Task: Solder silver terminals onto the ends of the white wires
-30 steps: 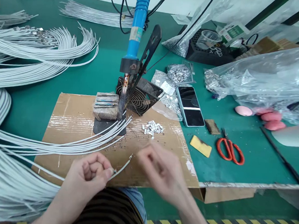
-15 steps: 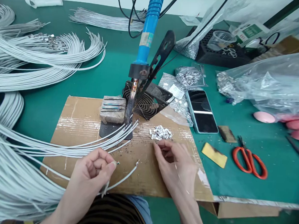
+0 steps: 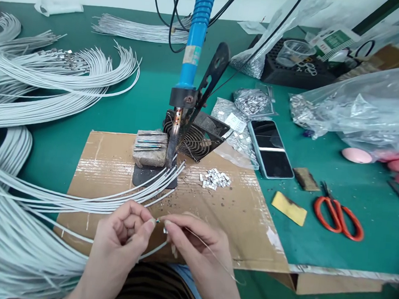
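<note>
Coiled white cables (image 3: 33, 111), several bundles, far left on the green table (image 3: 116, 110). Large white cable bundle (image 3: 12, 250), near left, running off the edge of view. Cardboard sheet (image 3: 95, 159), brown, marked, lying at the middle of the table. Loose white cables (image 3: 112, 202), a small group, laid over the sheet, ends by the iron's tip. Left hand (image 3: 119, 240), near middle: thumb and forefinger pinched on a cable end (image 3: 158, 220), its coloured tip protruding to the right. Grey block (image 3: 149, 157), topped with metal rods, just left of the iron. Silvery piece (image 3: 165, 230), small, between the two hands, pinched in the fingertips of the right hand (image 3: 199, 246); whether it touches the cable end cannot be told. Soldering iron (image 3: 193, 52), blue-handled, tilted in a black clamp, tip down. Fan (image 3: 195, 137), black, behind the iron. Thin wire (image 3: 223, 265), trailing across the right hand toward near right. Metal pieces (image 3: 215, 179), a pile on the sheet, beyond the right hand. Phone (image 3: 271, 149), far right of the pile. Yellow sponge (image 3: 289, 208), right of the sheet. Scissors (image 3: 339, 216), red-handled, right of the sponge.
</note>
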Tool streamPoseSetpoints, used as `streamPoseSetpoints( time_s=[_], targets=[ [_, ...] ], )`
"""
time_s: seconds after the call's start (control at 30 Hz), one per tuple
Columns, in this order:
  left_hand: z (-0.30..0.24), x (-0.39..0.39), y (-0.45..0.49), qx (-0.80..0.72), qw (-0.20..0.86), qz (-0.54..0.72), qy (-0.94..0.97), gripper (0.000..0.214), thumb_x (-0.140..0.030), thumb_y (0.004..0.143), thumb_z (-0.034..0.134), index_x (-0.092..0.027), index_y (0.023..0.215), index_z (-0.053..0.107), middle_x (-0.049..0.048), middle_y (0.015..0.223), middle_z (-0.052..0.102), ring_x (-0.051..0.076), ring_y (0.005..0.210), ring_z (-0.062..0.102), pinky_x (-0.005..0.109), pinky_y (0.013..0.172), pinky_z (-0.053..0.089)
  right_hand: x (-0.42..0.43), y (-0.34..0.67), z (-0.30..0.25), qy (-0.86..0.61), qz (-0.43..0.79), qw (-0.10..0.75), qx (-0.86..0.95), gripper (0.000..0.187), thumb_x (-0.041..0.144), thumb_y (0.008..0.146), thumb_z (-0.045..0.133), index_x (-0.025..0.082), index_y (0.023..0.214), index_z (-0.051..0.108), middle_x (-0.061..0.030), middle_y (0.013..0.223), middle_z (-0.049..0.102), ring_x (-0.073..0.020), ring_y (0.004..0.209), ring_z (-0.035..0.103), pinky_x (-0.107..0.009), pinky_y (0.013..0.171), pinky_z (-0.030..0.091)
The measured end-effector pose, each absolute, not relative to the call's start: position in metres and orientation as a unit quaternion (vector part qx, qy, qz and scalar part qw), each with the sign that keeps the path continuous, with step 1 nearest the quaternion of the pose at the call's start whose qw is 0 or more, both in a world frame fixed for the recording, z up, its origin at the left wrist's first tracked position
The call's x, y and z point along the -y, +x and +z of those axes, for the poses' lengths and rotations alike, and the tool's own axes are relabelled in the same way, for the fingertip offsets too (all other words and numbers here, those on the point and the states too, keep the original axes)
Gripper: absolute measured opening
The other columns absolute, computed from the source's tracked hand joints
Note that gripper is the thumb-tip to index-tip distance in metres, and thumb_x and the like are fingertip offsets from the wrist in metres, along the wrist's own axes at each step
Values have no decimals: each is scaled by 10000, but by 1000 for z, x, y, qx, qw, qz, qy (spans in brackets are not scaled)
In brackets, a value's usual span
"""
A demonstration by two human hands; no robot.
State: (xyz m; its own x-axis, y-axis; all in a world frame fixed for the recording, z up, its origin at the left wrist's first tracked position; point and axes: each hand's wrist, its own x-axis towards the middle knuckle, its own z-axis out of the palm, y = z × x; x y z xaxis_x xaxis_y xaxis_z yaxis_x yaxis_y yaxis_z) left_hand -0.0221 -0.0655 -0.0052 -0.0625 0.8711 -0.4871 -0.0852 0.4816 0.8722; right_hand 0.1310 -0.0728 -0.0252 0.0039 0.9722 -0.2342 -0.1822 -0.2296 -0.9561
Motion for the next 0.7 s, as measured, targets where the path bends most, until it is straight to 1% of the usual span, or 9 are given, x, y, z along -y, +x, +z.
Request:
streamPoseSetpoints(
  time_s=[0.07, 0.17, 0.3, 0.37, 0.5, 0.57, 0.63, 0.7],
  targets=[
    [-2, 67, -19, -623, 585, 404, 327, 209, -292, 780, 813, -177, 739, 642, -79, 529, 534, 60, 491, 383, 164, 482, 289, 74, 126, -26, -490, 634, 486, 349, 185, 417, 878, 817, 249, 914, 888, -13, 692, 687, -90, 538, 511, -186, 475, 438],
    [3, 69, -13, -644, 544, 421, 334, 189, -274, 757, 808, -185, 721, 645, -73, 519, 545, 64, 483, 411, 164, 478, 299, 75, 121, -28, -488, 662, 483, 302, 233, 467, 828, 856, 241, 874, 886, -4, 657, 669, -77, 508, 477, -180, 457, 427],
    [4, 74, -7, -670, 491, 421, 365, 189, -290, 745, 804, -189, 701, 651, -59, 504, 563, 67, 457, 417, 170, 453, 293, 76, 117, -31, -527, 637, 479, 295, 352, 545, 782, 864, 194, 770, 866, -5, 540, 630, -94, 442, 472, -207, 406, 427],
    [2, 77, -3, -677, 481, 426, 361, 213, -315, 751, 814, -197, 716, 641, -56, 508, 586, 74, 451, 453, 171, 452, 328, 79, 112, -30, -542, 619, 489, 289, 373, 558, 779, 857, 188, 734, 853, -4, 508, 618, -102, 417, 479, -218, 394, 435],
    [0, 82, 5, -661, 498, 459, 323, 286, -404, 795, 827, -221, 778, 608, -56, 534, 643, 109, 457, 572, 189, 468, 426, 87, 101, -27, -562, 596, 508, 264, 283, 485, 827, 829, 215, 749, 862, -13, 551, 659, -121, 456, 528, -227, 434, 479],
    [1, 82, 6, -648, 519, 465, 307, 309, -432, 810, 827, -224, 789, 600, -63, 524, 637, 108, 445, 572, 186, 460, 425, 89, 98, -28, -558, 591, 521, 259, 237, 450, 845, 817, 234, 765, 872, -13, 580, 667, -115, 481, 522, -211, 440, 466],
    [0, 79, 2, -634, 546, 459, 298, 321, -423, 805, 841, -218, 781, 595, -67, 510, 621, 97, 442, 551, 175, 461, 404, 88, 98, -32, -540, 596, 531, 266, 218, 434, 846, 819, 239, 767, 876, -6, 569, 650, -99, 468, 498, -191, 417, 433],
    [-2, 74, -5, -622, 574, 442, 299, 327, -386, 781, 865, -204, 756, 594, -75, 500, 583, 72, 437, 482, 160, 460, 361, 84, 103, -35, -520, 608, 532, 277, 225, 434, 830, 835, 224, 759, 874, 5, 526, 617, -86, 426, 477, -183, 389, 418]
  ],
)
